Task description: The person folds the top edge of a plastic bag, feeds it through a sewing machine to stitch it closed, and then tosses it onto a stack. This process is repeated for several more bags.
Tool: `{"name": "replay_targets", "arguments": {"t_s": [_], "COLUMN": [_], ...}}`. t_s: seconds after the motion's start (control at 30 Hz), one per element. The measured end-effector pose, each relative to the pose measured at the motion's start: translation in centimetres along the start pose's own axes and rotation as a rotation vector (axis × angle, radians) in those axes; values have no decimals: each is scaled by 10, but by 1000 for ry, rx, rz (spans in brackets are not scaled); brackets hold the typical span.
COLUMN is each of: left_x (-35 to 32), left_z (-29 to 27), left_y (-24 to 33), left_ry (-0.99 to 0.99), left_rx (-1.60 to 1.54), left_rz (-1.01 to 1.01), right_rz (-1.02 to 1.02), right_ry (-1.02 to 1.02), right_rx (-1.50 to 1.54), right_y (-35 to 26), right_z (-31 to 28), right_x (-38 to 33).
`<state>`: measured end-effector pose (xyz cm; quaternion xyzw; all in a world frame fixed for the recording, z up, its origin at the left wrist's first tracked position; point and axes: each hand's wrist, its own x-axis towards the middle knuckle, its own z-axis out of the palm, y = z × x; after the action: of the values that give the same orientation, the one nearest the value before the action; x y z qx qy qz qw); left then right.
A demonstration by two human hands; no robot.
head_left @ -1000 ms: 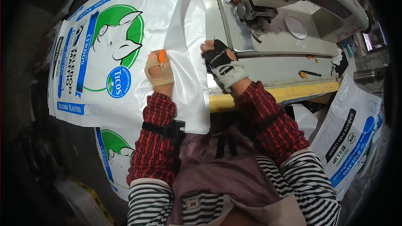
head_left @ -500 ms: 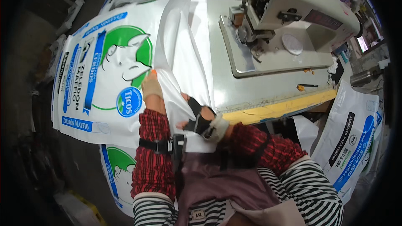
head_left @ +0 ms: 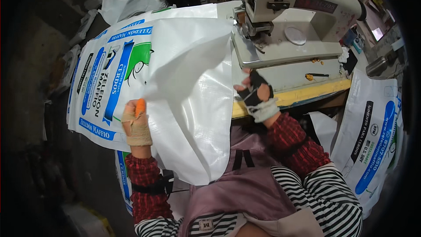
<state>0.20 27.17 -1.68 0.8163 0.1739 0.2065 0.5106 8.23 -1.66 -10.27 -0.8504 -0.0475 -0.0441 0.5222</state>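
A stack of printed white sacks (head_left: 94,101) with blue bands and a green patch lies at the left of the table. Over it, the top white sack (head_left: 197,105) curls with its plain side showing, its near end hanging over my lap. My left hand (head_left: 138,125), in a beige wrap with an orange finger cover, is closed at the left border of that curled sheet; its fingertips are partly hidden. My right hand (head_left: 258,91), in a black fingerless glove, is off the sack above the table edge, fingers apart and holding nothing.
A cream sewing machine (head_left: 302,15) stands on the table at the back right. A yellow strip (head_left: 298,97) runs along the table's front edge. More printed sacks (head_left: 366,136) hang at the right. Small orange bits and a dark tool (head_left: 318,76) lie near the machine.
My left hand has moved left and nearer to me, and the top sack has spread rightward and toward my lap. My right hand has let go of it and moved right and away from me.
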Motion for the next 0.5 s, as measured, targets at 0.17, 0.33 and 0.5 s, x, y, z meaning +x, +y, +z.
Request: {"name": "replay_targets", "arguments": {"t_s": [0.17, 0.33, 0.5], "left_x": [-3, 20, 50], "left_z": [-43, -125, -116], "left_y": [18, 54, 64], "left_ry": [190, 369, 235], "left_rx": [427, 1019, 1127], "left_rz": [380, 481, 844], "right_rz": [-192, -447, -381], "right_ry": [163, 223, 187], "right_rx": [-209, -326, -420], "right_y": [4, -1, -25], "right_z": [30, 41, 37], "right_x": [26, 52, 77]}}
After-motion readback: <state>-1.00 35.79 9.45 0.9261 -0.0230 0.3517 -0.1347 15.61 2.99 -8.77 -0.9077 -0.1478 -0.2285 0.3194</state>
